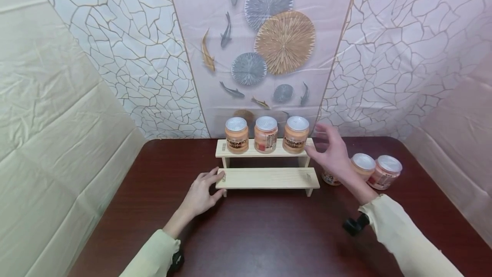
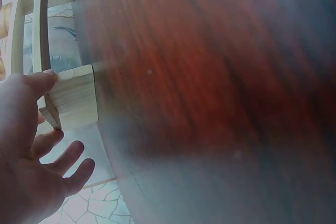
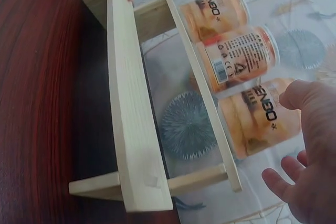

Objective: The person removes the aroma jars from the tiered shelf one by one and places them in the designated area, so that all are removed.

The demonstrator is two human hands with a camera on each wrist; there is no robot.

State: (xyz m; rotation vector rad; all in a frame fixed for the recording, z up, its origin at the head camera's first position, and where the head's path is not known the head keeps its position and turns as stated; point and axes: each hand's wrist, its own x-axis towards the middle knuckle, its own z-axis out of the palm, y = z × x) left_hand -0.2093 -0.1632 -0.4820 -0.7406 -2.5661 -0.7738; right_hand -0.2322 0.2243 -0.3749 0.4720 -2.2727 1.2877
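A two-step wooden rack [image 1: 267, 178] stands on the table. On its upper step, in a row, are a left jar [image 1: 237, 137], a middle jar [image 1: 265, 136] and a right jar [image 1: 295, 137], all orange with silvery lids. My left hand [image 1: 200, 191] grips the left end of the lower step; in the left wrist view the thumb [image 2: 43, 82] lies against the board and the index finger is at its edge. My right hand [image 1: 331, 151] is beside the right jar, fingers spread, its thumb overlapping that jar [image 3: 260, 116] in the right wrist view.
On the table right of the rack stand more jars: one partly behind my right wrist [image 1: 329, 178], one with its lid showing [image 1: 363, 161], and a pinkish one [image 1: 384, 173]. A patterned cloth backdrop [image 1: 265, 93] rises behind the dark table [image 1: 253, 230].
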